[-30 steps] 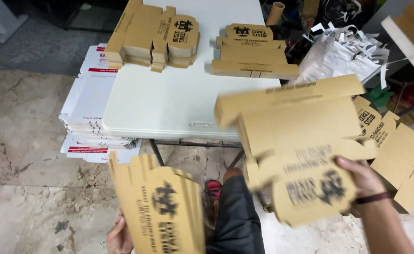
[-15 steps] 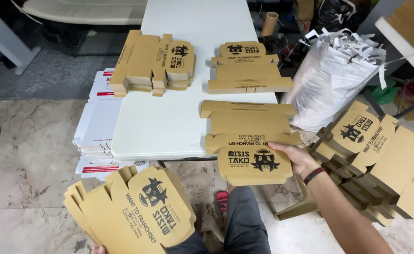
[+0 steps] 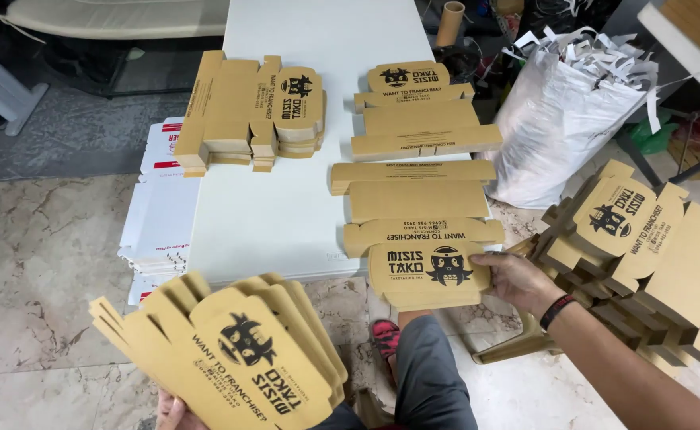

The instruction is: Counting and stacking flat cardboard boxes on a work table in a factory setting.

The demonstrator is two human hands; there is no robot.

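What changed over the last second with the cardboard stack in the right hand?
The right hand carried its stack of flat boxes from mid-air down onto the white table, near the edge, and still grips it. The left hand keeps holding its fanned stack. The two far stacks stayed put.

a white table (image 3: 286, 207) carries three stacks of flat brown cardboard box blanks (image 3: 417, 199).
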